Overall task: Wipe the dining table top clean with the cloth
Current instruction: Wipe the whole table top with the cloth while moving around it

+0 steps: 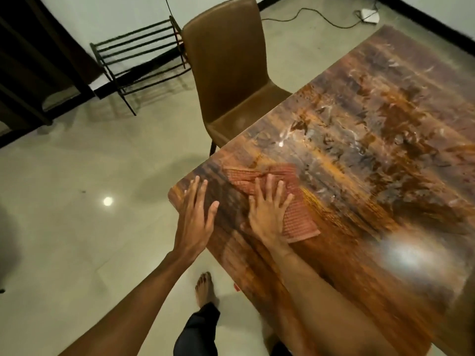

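Observation:
A glossy dining table top (359, 155) with a brown and orange marbled pattern fills the right half of the view. A reddish checked cloth (295, 214) lies flat near the table's near left corner. My right hand (268, 214) presses flat on the cloth with fingers spread, covering its left part. My left hand (196, 217) rests flat and open on the table's corner edge, just left of the cloth and apart from it.
A brown leather chair (228, 73) is pushed up to the table's far left side. A black metal rack (138, 60) stands by the wall behind it. A cable and a white box (370, 15) lie on the tiled floor. My bare foot (204, 289) stands beside the table.

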`<state>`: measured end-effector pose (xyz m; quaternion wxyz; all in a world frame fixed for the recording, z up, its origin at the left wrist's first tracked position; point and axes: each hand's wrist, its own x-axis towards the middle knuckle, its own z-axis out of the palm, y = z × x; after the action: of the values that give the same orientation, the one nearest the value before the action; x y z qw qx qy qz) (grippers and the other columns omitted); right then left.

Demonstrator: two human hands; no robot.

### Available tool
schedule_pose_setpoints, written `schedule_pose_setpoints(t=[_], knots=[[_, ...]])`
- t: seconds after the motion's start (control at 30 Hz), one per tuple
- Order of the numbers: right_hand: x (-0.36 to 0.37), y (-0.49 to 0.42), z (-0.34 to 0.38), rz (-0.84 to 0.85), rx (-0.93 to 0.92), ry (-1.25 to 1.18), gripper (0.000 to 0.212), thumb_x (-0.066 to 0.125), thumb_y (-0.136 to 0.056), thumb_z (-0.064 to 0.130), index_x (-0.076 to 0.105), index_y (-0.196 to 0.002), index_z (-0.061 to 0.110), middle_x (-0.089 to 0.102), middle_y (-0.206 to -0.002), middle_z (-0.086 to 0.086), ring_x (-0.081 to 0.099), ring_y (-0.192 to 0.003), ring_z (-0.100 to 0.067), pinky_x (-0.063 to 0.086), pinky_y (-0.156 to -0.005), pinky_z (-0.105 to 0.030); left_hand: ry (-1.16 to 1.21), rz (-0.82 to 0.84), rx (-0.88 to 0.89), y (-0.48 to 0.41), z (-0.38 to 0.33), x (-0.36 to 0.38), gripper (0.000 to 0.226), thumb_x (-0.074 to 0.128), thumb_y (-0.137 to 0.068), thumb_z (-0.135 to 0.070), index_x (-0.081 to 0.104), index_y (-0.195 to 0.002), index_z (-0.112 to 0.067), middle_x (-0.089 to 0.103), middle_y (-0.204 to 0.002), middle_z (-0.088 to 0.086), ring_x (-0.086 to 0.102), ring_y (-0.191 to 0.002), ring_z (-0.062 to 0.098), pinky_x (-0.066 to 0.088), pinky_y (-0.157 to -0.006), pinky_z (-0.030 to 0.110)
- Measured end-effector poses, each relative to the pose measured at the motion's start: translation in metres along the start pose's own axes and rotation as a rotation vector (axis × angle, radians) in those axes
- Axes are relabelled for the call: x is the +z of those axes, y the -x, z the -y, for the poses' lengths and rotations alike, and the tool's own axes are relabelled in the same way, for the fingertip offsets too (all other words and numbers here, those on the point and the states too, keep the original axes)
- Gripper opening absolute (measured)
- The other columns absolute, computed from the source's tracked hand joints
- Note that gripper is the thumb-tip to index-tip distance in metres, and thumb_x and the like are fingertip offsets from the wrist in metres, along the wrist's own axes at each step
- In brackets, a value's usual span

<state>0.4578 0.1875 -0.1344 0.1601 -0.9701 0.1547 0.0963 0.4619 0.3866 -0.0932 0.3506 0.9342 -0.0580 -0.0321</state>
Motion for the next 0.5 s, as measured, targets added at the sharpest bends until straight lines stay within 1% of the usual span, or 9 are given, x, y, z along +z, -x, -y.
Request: schedule_pose_setpoints(t=[0.1, 0.17, 0.2, 0.27, 0.33, 0.37, 0.43, 0.47, 0.5], knots=[[0.031, -0.002, 0.094, 0.099, -0.259, 0.057, 0.065, 0.017, -0.104, 0.053, 0.003, -0.165, 0.034, -0.015, -0.173, -0.001, -0.018, -0.157, -0.036, -0.010, -0.120, -0.071, 0.000, 0.003, 0.036, -0.026, 0.025, -0.021, 0.058, 0.038, -0.105, -0.045, 0.028, -0.157, -0.020, 0.021, -0.167, 0.003, 0.012, -0.154, 0.012, 0.012, -0.125, 0.038], [0.039, -0.005, 0.109, 0.094, -0.361, 0.102, 0.066, 0.014, -0.102, 0.053, 0.007, -0.165, 0.033, -0.009, -0.174, 0.001, -0.011, -0.159, -0.032, -0.003, -0.121, -0.070, -0.008, 0.014, 0.037, -0.040, 0.037, -0.032, 0.058, 0.038, -0.106, -0.042, 0.029, -0.157, -0.017, 0.021, -0.167, 0.005, 0.011, -0.154, 0.012, 0.009, -0.126, 0.038], [0.035, -0.013, 0.100, 0.075, -0.351, 0.091, 0.064, 0.013, -0.104, 0.052, 0.009, -0.165, 0.033, -0.007, -0.174, 0.002, -0.009, -0.160, -0.028, 0.001, -0.122, -0.068, -0.010, 0.018, 0.043, -0.046, 0.041, -0.036, 0.058, 0.038, -0.105, -0.042, 0.030, -0.157, -0.016, 0.020, -0.167, 0.006, 0.012, -0.155, 0.014, 0.009, -0.126, 0.039], [0.024, -0.030, 0.076, 0.036, -0.211, 0.071, 0.058, 0.015, -0.109, 0.049, 0.010, -0.165, 0.034, -0.006, -0.174, 0.004, -0.009, -0.160, -0.024, 0.001, -0.124, -0.065, -0.001, 0.024, 0.060, -0.054, 0.049, -0.043, 0.061, 0.036, -0.104, -0.044, 0.029, -0.157, -0.014, 0.020, -0.167, 0.007, 0.014, -0.156, 0.019, 0.009, -0.126, 0.038], [0.017, -0.040, 0.070, 0.013, -0.007, 0.026, 0.058, 0.018, -0.110, 0.048, 0.006, -0.165, 0.033, -0.009, -0.174, 0.001, -0.013, -0.159, -0.028, -0.005, -0.124, -0.064, 0.006, 0.016, 0.045, -0.057, 0.056, -0.049, 0.062, 0.035, -0.104, -0.046, 0.028, -0.157, -0.015, 0.019, -0.168, 0.006, 0.013, -0.156, 0.020, 0.009, -0.126, 0.039], [0.018, -0.037, 0.082, 0.022, 0.020, 0.015, 0.060, 0.020, -0.110, 0.049, 0.002, -0.165, 0.032, -0.010, -0.173, -0.001, -0.015, -0.158, -0.032, -0.007, -0.124, -0.064, 0.014, 0.014, 0.034, -0.057, 0.058, -0.052, 0.062, 0.035, -0.104, -0.045, 0.028, -0.157, -0.015, 0.018, -0.168, 0.006, 0.013, -0.156, 0.020, 0.010, -0.126, 0.040], [0.037, -0.008, 0.121, 0.031, -0.102, 0.057, 0.070, 0.033, -0.107, 0.051, 0.001, -0.165, 0.029, -0.008, -0.174, -0.006, -0.013, -0.158, -0.037, -0.003, -0.124, -0.066, 0.027, 0.014, 0.024, -0.050, 0.061, -0.059, 0.062, 0.035, -0.104, -0.044, 0.027, -0.158, -0.014, 0.017, -0.168, 0.006, 0.012, -0.156, 0.020, 0.010, -0.127, 0.042], [0.051, 0.012, 0.141, 0.042, -0.198, 0.084, 0.076, 0.041, -0.104, 0.051, 0.003, -0.165, 0.027, -0.006, -0.174, -0.006, -0.010, -0.158, -0.037, 0.002, -0.124, -0.066, 0.029, 0.009, 0.021, -0.047, 0.062, -0.062, 0.062, 0.035, -0.104, -0.044, 0.028, -0.157, -0.014, 0.018, -0.168, 0.007, 0.012, -0.156, 0.020, 0.011, -0.127, 0.043], [0.061, 0.033, 0.154, 0.056, -0.251, 0.076, 0.077, 0.043, -0.103, 0.050, 0.004, -0.165, 0.026, -0.005, -0.174, -0.004, -0.008, -0.159, -0.035, 0.006, -0.124, -0.065, 0.025, 0.006, 0.024, -0.044, 0.063, -0.065, 0.062, 0.034, -0.104, -0.044, 0.028, -0.157, -0.013, 0.019, -0.168, 0.008, 0.013, -0.156, 0.021, 0.012, -0.127, 0.045]])
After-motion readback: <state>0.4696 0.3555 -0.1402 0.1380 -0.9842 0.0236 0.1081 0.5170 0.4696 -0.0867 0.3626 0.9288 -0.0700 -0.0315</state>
